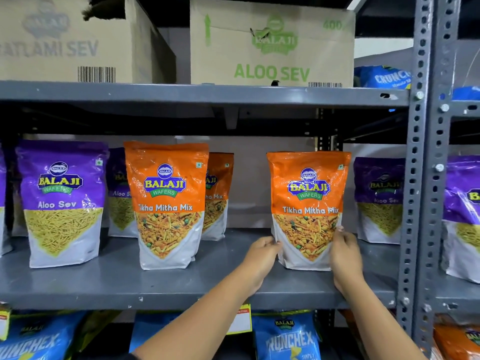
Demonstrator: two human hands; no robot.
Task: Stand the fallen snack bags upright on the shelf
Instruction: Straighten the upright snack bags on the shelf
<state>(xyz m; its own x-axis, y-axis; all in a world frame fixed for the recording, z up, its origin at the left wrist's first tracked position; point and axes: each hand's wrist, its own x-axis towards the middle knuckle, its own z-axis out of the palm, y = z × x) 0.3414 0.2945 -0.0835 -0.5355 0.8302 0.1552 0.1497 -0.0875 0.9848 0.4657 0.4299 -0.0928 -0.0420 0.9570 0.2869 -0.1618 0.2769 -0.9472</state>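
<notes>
An orange Tikha Mitha Mix bag (307, 198) stands upright on the grey middle shelf (117, 284), right of centre. My left hand (261, 258) grips its lower left edge and my right hand (345, 255) grips its lower right edge. Another orange Tikha Mitha Mix bag (166, 203) stands upright at the centre, with a third orange bag (218, 196) behind it. A purple Aloo Sev bag (63, 201) stands at the left, a second purple bag (119, 193) stands behind it, and another purple Aloo Sev bag (379, 198) stands further back at the right.
Cardboard boxes (270, 45) sit on the shelf above. Blue Crunchex bags (288, 336) fill the shelf below. A perforated grey upright (426, 178) bounds the bay on the right, with a purple bag (465, 216) in the neighbouring bay. Bare shelf lies between the two front orange bags.
</notes>
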